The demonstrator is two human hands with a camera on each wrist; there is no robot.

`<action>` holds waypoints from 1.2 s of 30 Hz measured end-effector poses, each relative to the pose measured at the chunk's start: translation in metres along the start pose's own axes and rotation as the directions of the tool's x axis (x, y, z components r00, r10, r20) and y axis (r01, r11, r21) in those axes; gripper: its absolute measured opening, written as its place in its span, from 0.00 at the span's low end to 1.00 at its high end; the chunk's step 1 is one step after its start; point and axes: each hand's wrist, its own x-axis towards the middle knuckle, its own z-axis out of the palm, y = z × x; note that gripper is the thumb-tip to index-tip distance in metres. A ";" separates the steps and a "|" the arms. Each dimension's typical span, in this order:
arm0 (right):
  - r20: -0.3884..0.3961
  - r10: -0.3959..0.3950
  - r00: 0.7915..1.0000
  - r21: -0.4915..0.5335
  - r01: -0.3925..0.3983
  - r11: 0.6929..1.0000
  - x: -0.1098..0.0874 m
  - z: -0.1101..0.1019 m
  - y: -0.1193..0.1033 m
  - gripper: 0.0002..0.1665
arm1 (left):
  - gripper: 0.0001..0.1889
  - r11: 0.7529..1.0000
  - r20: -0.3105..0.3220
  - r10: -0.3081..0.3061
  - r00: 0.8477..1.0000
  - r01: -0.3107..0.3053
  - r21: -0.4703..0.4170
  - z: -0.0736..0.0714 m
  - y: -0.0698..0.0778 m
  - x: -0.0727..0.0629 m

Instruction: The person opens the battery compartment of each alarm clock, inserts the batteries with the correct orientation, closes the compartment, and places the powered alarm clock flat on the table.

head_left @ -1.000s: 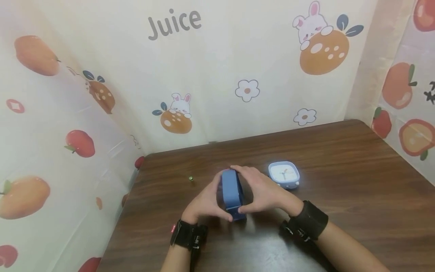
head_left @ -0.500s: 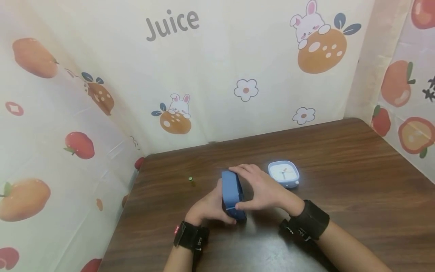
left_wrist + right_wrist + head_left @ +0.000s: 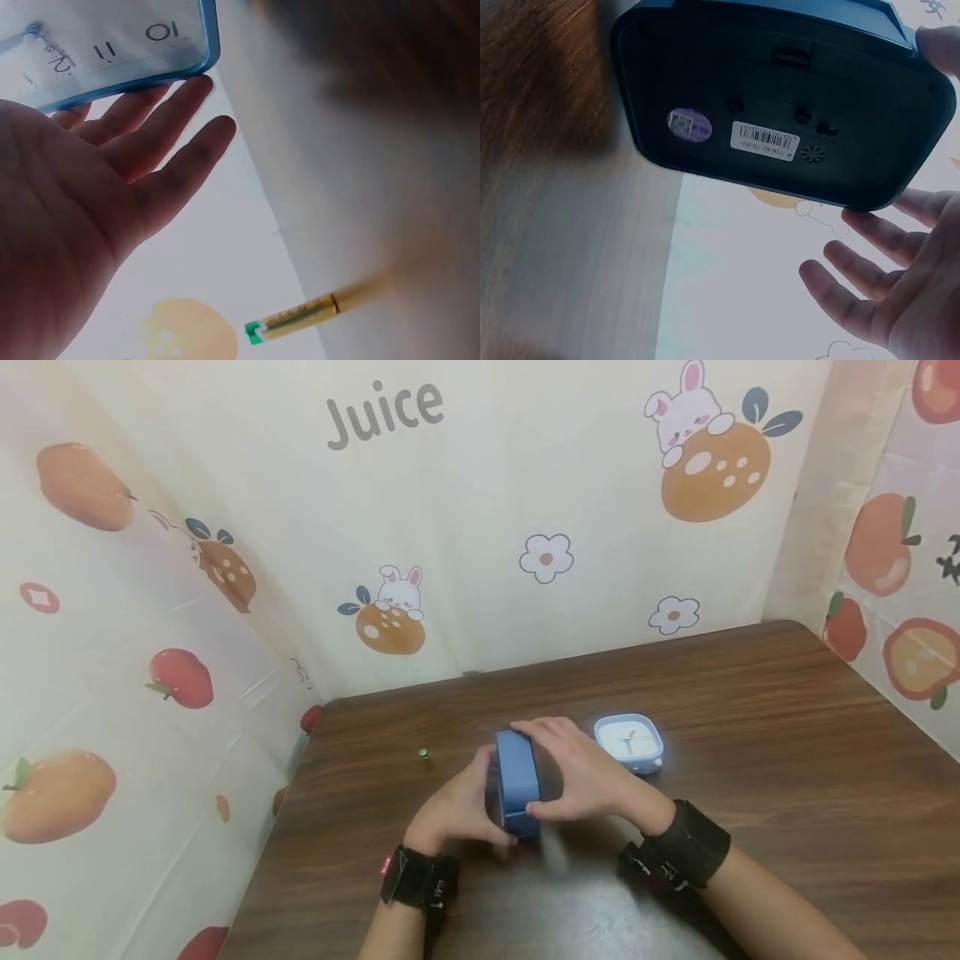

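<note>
While the left hand (image 3: 459, 802) at 8 o'clock and right hand (image 3: 577, 772) at 3 both grip it, thumbs near, fingers far, the blue boxy plastic clock (image 3: 519, 768) sits between them, just swung a touch so its dial edge shows leftward and its back faces the right palm. There's what looks like a battery hatch (image 3: 791, 57) there; can't tell what's inside. A green-and-gold cylindrical battery (image 3: 423, 753) stands around 10 o'clock, a pale-blue rounded-square clock (image 3: 628, 743) at 2.
</note>
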 end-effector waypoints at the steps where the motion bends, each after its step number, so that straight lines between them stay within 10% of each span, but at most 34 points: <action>1: 0.001 0.001 1.000 -0.011 -0.001 1.000 0.000 0.000 0.000 0.56 | 0.63 1.000 -0.007 -0.009 1.000 0.009 0.011 -0.001 0.000 -0.001; 20: 0.090 0.110 0.990 -0.009 -0.110 0.994 0.001 0.003 0.002 0.60 | 0.60 0.981 -0.096 -0.057 0.994 0.073 0.178 -0.015 -0.006 -0.010; 36: 0.132 0.329 0.935 -0.083 -0.320 0.944 0.003 0.023 0.015 0.66 | 0.59 0.933 -0.220 -0.069 0.973 0.141 0.330 -0.012 -0.011 -0.003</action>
